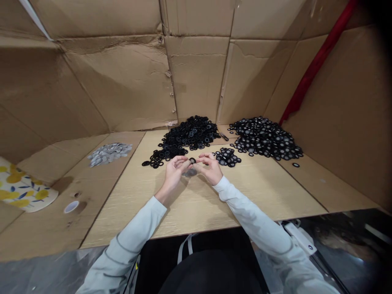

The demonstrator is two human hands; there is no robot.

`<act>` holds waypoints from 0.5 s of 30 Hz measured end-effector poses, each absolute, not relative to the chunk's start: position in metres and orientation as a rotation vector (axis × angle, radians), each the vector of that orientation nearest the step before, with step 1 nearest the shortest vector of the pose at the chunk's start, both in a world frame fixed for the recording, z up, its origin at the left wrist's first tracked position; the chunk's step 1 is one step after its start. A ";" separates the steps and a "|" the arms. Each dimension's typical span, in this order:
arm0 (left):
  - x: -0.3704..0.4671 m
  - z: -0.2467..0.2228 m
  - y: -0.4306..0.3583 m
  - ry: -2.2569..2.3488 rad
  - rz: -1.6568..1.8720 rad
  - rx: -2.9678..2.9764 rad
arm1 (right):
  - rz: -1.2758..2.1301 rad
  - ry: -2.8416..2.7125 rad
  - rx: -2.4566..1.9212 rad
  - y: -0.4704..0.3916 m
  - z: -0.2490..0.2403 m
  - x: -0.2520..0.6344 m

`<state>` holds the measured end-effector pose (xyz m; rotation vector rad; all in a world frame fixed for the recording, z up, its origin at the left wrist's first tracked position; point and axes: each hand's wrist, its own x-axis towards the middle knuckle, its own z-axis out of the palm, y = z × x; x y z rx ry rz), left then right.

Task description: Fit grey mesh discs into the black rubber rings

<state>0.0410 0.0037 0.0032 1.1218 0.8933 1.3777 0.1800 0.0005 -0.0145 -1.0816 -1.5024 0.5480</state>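
Observation:
Above the middle of the table, my left hand [176,172] and my right hand [210,167] meet at the fingertips. Between them they pinch a small black ring [192,161] with a greyish centre. Just under the fingers lie a few grey discs [190,173], partly hidden and blurred. Behind my hands rises a large heap of black rings [191,132], spilling forward to the left. Close to my right hand is a small pile of black rings with pale centres [227,157].
Farther right sits a big heap of rings with pale centres [265,136]. Grey-white discs [110,153] are piled at left. A dark tool [224,136] lies between the heaps. A patterned container [27,188] and a white roll [71,207] stand left. Cardboard walls [199,77] enclose the table.

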 end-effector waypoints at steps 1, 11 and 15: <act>0.042 0.002 0.003 0.892 1.377 1.130 | 0.550 -1.506 -1.077 0.000 -0.014 0.179; 0.037 0.005 -0.001 0.871 1.232 1.417 | 0.376 -1.535 -1.078 0.003 -0.017 0.184; 0.033 0.005 0.002 0.943 1.233 1.509 | 0.215 -1.650 -1.109 -0.001 -0.018 0.182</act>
